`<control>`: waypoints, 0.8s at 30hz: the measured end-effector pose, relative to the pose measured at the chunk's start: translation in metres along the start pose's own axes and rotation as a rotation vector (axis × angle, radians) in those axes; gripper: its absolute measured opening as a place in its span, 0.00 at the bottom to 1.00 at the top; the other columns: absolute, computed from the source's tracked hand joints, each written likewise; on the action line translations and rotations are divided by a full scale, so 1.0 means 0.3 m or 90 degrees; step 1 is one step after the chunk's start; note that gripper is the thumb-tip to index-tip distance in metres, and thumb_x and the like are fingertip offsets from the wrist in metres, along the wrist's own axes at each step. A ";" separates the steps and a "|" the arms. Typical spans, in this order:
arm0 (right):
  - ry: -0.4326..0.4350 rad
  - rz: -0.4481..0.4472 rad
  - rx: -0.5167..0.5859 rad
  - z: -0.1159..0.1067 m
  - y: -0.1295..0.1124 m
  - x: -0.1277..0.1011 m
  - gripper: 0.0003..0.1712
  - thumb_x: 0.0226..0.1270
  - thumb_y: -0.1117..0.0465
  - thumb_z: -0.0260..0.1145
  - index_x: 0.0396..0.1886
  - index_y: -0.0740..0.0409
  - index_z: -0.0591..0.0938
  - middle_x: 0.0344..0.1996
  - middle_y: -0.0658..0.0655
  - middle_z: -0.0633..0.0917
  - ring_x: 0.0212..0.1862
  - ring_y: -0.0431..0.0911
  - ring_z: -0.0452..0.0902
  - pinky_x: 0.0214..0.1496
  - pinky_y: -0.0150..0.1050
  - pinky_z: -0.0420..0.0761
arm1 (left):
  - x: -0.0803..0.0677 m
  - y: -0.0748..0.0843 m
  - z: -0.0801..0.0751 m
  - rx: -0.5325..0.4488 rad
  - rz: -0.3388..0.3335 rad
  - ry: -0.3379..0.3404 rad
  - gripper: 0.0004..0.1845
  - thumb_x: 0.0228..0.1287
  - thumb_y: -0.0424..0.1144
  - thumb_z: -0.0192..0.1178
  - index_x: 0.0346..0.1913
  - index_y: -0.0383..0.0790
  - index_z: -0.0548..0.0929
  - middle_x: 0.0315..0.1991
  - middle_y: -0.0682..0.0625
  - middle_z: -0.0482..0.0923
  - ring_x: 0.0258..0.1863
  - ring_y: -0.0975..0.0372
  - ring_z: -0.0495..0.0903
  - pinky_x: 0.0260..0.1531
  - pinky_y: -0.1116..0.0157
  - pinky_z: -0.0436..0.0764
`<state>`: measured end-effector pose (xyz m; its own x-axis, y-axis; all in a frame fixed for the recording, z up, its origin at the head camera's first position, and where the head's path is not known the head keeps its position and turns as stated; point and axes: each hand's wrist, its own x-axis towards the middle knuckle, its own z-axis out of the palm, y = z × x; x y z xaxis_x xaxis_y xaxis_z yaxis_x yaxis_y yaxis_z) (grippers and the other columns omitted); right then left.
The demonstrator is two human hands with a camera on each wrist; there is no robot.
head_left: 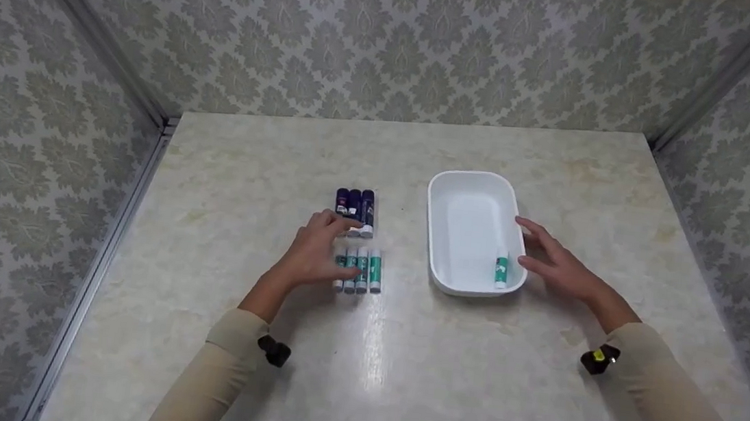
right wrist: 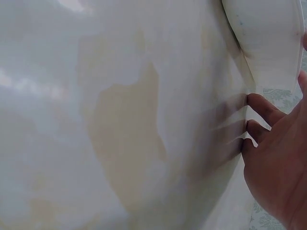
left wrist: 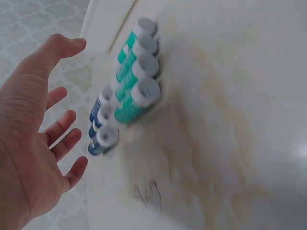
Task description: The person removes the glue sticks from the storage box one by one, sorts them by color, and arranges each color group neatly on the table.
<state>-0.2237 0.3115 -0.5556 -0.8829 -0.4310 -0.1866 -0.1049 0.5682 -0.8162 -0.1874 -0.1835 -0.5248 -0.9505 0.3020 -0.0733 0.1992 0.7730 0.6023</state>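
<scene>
Left hand [head_left: 316,253], fingers spread and holding nothing, hovers over the row of green glue sticks [head_left: 359,270], long axes pointing away from the person. Right hand [head_left: 559,262], relaxed and empty, rests beside the white tray [head_left: 450,183], which holds one green stick [head_left: 501,269].

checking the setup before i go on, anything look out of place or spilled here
Nothing spilled or damaged. Only oddity: one green glue stick lies alone in the white tray, apart from the green row and blue row on the table.
</scene>
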 end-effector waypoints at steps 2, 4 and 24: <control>0.001 0.004 -0.007 0.001 -0.002 0.001 0.48 0.89 0.49 0.64 0.95 0.39 0.49 0.89 0.72 0.63 0.90 0.70 0.59 0.90 0.79 0.52 | 0.011 0.029 0.012 -0.003 0.010 0.000 0.44 0.59 0.54 0.83 0.79 0.53 0.79 0.73 0.40 0.75 0.70 0.45 0.74 0.72 0.38 0.75; 0.004 0.009 -0.014 0.001 -0.006 0.002 0.49 0.89 0.48 0.65 0.95 0.39 0.49 0.88 0.72 0.64 0.90 0.70 0.59 0.89 0.79 0.53 | 0.023 0.056 0.021 -0.002 0.025 -0.002 0.42 0.62 0.54 0.82 0.79 0.53 0.79 0.73 0.40 0.75 0.71 0.46 0.74 0.73 0.38 0.74; -0.003 0.020 -0.015 -0.005 -0.002 0.007 0.48 0.88 0.44 0.65 0.95 0.37 0.50 0.88 0.69 0.65 0.89 0.69 0.61 0.89 0.79 0.53 | 0.182 0.297 0.114 -0.002 0.104 -0.044 0.42 0.62 0.55 0.82 0.78 0.51 0.80 0.69 0.42 0.80 0.70 0.47 0.75 0.68 0.42 0.78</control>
<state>-0.2263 0.3113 -0.5548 -0.8835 -0.4164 -0.2148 -0.0883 0.5982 -0.7965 -0.2135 -0.0791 -0.5022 -0.8869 0.4610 -0.0281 0.3489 0.7087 0.6132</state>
